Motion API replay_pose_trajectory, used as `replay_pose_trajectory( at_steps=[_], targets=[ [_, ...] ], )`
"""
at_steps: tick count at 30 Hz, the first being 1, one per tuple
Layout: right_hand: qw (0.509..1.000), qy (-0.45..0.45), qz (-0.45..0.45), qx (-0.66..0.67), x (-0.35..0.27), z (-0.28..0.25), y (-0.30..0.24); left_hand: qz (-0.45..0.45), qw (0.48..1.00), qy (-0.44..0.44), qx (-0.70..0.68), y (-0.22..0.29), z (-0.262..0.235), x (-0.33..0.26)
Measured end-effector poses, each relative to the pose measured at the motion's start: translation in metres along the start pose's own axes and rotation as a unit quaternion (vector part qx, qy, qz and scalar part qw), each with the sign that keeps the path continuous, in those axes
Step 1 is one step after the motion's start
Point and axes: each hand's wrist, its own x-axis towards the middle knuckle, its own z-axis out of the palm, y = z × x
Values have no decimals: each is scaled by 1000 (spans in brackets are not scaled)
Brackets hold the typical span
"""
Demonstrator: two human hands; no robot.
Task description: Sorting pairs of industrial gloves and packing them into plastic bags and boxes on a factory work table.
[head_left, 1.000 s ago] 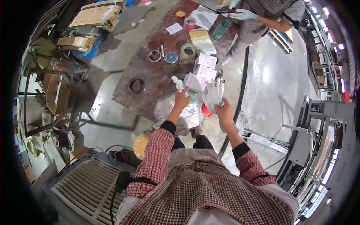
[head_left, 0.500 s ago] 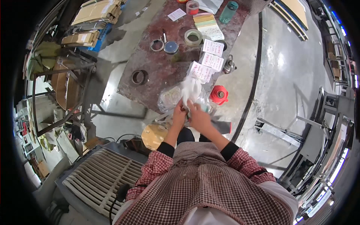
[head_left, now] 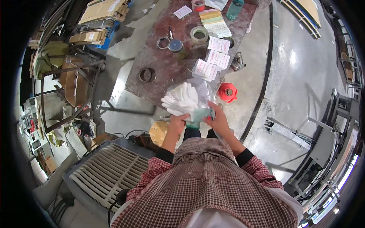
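Between my hands is a pale green, translucent flat piece [head_left: 200, 114], perhaps a packet or sheet; its exact kind is unclear. My left hand [head_left: 178, 123] pinches its left edge. Closed on its right side is my right hand [head_left: 219, 121], with a small bit of red near the fingers. Just beyond them, white gloves [head_left: 184, 95] lie with fingers spread on a clear plastic bag [head_left: 205, 90] at the table's near edge. Printed cards [head_left: 205, 70] in clear sleeves overlap in a row farther up the table.
The dark red table [head_left: 159, 68] carries a tape roll [head_left: 199, 35], a brown ring [head_left: 145, 75], a blue-lidded jar [head_left: 175, 45] and a teal bottle [head_left: 234, 9]. A red container [head_left: 227, 92] stands at its right side. A grey slatted unit [head_left: 110, 171] is at my left.
The white gloves have left my hands and lie on the plastic bag. My hands have drawn nearer and apart, with the pale green piece between them. The view has shifted slightly.
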Motion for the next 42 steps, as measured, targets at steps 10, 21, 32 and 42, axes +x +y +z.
replay_pose_trajectory(
  at_steps=[10,21,32,42],
  targets=[
    [800,-238,342,432,-16,-13,-28,-23,995,-82,-46,-7,-2,-27],
    [891,-27,193,409,44,-99,-71,30,967,-196,-160,69,71,-32],
    [932,-270,137,201,20,-75,-72,-1,979,-161,-127,52,104,-66],
    [898,-340,215,176,-6,-43,30,148,984,89,-52,70,-37,-117]
  ],
)
